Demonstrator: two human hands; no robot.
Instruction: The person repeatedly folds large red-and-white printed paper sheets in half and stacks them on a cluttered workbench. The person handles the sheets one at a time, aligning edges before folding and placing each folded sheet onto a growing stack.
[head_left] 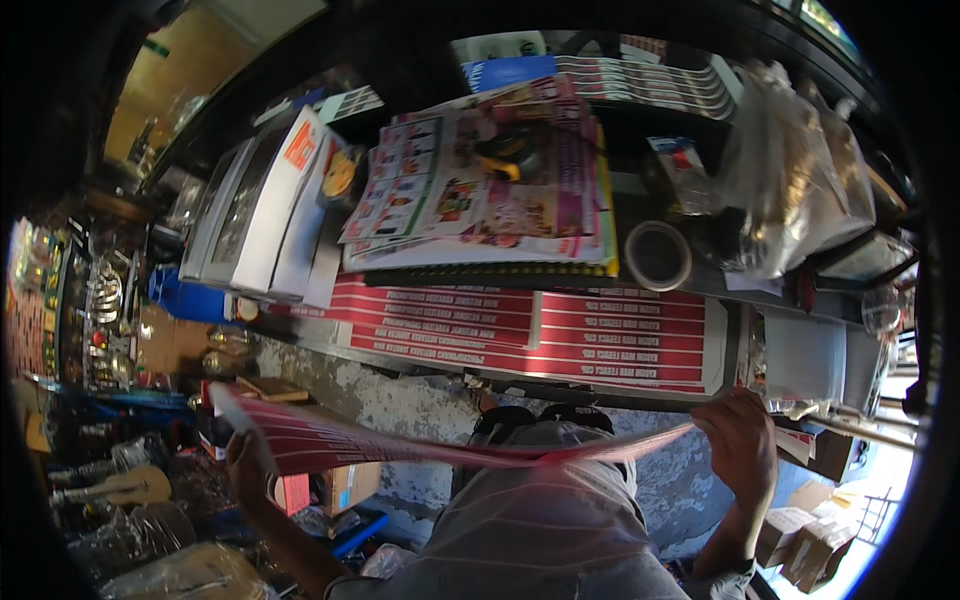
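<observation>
A wide red sheet with white stripes and print (340, 447) is stretched across my body, above my lap and in front of the bench. My left hand (243, 465) is closed on its left end, where the sheet tilts up. Its right end is pinched in my right hand (738, 440), at about the same height. Between the hands the sheet sags and is seen nearly edge-on. More red-and-white printed sheets (620, 345) lie overlapping on the bench just beyond it.
Behind the printed sheets stands a pile of colourful flyers (420, 190) with a black-and-yellow object (510, 155) on top. A white box (268, 200) is left of it; a round dark item with a pale rim (658, 256) and a clear plastic bag (775, 170) are right. Cardboard boxes (815, 535) sit lower right.
</observation>
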